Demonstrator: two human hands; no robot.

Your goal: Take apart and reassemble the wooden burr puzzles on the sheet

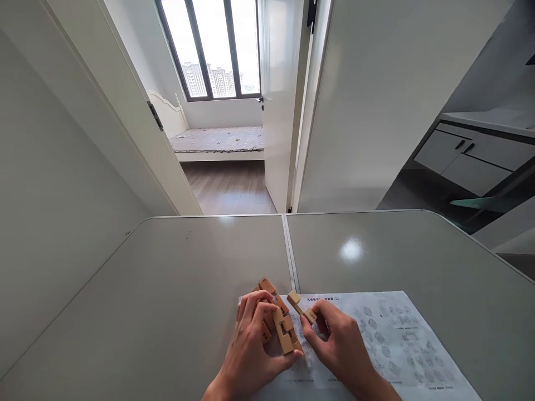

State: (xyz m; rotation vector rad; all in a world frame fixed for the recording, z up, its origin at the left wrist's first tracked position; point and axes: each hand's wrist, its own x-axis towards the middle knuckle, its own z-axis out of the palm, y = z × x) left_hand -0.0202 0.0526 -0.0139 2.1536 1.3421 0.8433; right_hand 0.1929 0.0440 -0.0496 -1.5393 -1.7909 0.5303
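Several notched wooden puzzle blocks (pixel 283 332) sit in a cluster under my left hand (pixel 254 340). Its fingers curl over the far side and its thumb presses the near end, so it grips them. Dark numbers mark some blocks, a 2 among them. My right hand (pixel 338 337) pinches one loose notched wooden puzzle piece (pixel 301 307) between thumb and fingers, tilted, just right of the cluster and apart from it. Beneath both hands lies a printed instruction sheet (pixel 393 317) with rows of small diagrams. My left palm hides part of the cluster.
The grey table (pixel 167 312) has a pale seam (pixel 289 245) running away from me and rounded far corners. A white wall (pixel 50 167) borders it on the left. Beyond the far edge, an open door (pixel 282 100) leads to a room with a bed (pixel 221 139).
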